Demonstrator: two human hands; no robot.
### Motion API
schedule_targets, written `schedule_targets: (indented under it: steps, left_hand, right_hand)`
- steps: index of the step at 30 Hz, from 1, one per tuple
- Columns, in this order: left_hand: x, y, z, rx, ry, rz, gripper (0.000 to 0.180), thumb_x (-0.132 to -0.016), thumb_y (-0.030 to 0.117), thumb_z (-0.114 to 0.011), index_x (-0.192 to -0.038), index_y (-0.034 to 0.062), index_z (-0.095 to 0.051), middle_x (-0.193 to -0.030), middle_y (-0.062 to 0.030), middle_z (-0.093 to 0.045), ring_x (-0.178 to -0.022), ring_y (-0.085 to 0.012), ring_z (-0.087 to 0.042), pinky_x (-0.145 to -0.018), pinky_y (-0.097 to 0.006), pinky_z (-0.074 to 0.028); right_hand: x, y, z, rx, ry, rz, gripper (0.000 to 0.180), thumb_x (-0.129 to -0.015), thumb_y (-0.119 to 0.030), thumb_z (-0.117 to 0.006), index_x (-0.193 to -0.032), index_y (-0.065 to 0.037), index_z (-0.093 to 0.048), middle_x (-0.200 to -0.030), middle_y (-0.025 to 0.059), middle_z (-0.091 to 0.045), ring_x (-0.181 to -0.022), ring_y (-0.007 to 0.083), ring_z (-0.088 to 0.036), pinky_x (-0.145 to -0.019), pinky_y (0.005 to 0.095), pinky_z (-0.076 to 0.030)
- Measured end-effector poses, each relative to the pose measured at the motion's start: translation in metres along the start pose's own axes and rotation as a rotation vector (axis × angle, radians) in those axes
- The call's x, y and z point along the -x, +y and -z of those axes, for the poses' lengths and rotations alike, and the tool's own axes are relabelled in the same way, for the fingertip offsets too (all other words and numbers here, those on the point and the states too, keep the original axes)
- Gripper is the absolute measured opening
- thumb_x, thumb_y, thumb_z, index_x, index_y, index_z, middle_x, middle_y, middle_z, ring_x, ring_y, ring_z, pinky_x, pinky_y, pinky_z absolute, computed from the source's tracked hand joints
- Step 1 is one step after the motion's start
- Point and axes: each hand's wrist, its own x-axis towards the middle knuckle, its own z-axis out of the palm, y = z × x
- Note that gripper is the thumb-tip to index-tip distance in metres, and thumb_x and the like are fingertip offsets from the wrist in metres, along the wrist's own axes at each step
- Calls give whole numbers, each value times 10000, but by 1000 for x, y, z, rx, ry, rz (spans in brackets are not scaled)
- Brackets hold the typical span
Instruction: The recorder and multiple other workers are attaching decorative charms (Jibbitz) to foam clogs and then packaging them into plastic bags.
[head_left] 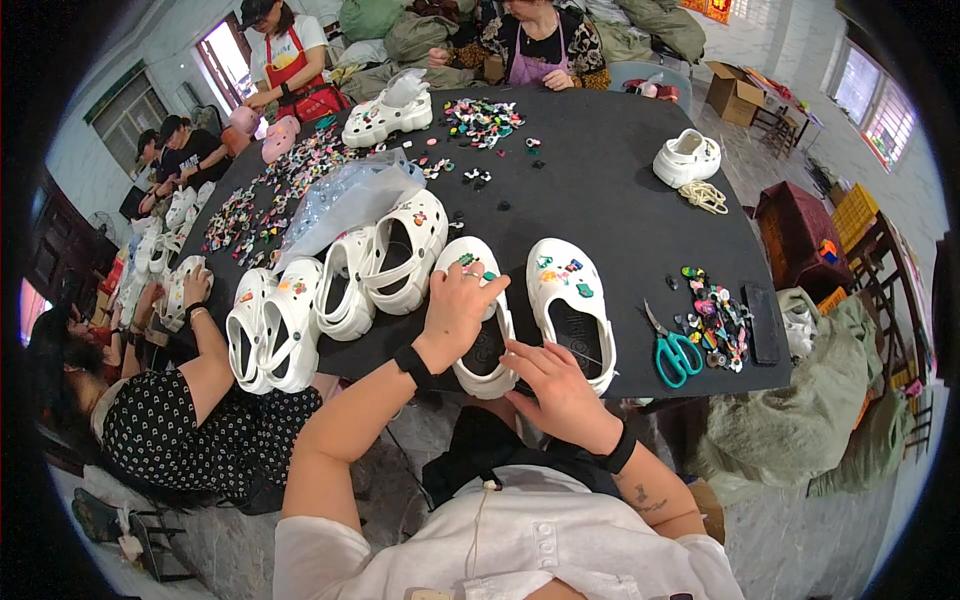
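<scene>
A white clog with small coloured charms on its toe lies in front of me at the table's near edge. My left hand is bent over its upper, fingertips among the charms and thumb toward its right side. With thumb and fingers, my right hand holds the same clog's right rim near the heel. Just right of it rests a second white clog, its toe also bearing charms and its opening toward me; my right hand partly covers its inner side. What the left fingertips press is partly hidden.
More white clogs stand left, beside a clear plastic bag and scattered charms. Green-handled scissors, a charm pile and a black phone lie right. A co-worker's hand handles a clog at left; other people sit or stand around.
</scene>
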Motion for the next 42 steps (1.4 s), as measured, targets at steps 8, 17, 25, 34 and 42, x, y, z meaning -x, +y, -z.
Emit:
schedule_targets:
  steps: [8, 17, 25, 34, 42]
  left_hand:
    - [6, -15, 47, 656, -394, 26, 884, -693, 56, -716, -1497, 196, -378, -1539, -238, -263, -1451, -415, -188, -1170, -484, -184]
    - [-10, -60, 40, 763, -489, -11, 923, -635, 150, -803, -1474, 197, -421, -1554, -145, -306, -1408, -329, -319, -1149, -418, -265]
    - [-4, -47, 5, 549, -284, 146, 861, -576, 198, -778, -1394, 235, -512, -1512, -242, -334, -1413, -459, -247, -1154, -506, -257]
    - [-12, -39, 7, 461, -277, 134, 650, -654, 45, -666, -1285, 177, -584, -1420, -270, -448, -1249, -447, -487, -1081, -441, -386]
    - [-4, -12, -1, 179, -51, 131, 530, -675, -5, -663, -1177, 118, -546, -1335, -202, -531, -1121, -482, -552, -784, -490, -554]
  right_hand:
    - [2, 5, 3, -32, -30, -4, 481, -798, -133, -726, -1244, -78, -555, -1366, 104, -535, -1214, 280, -538, -1072, 467, -372]
    - [-2, 4, 6, -16, -67, -9, 477, -813, -173, -723, -1253, -92, -558, -1357, 99, -542, -1214, 278, -538, -1066, 464, -375]
    - [-8, -1, 4, 41, -22, 15, 472, -770, -158, -751, -1201, -70, -580, -1311, 111, -569, -1149, 267, -581, -1022, 429, -391]
    - [-13, -4, 1, 85, -33, -1, 445, -749, -177, -767, -1140, -65, -586, -1253, 100, -589, -1119, 242, -586, -982, 423, -402]
    - [-10, -5, -7, 125, -7, 31, 453, -728, -155, -767, -1127, -57, -576, -1214, 98, -593, -1087, 275, -577, -947, 407, -393]
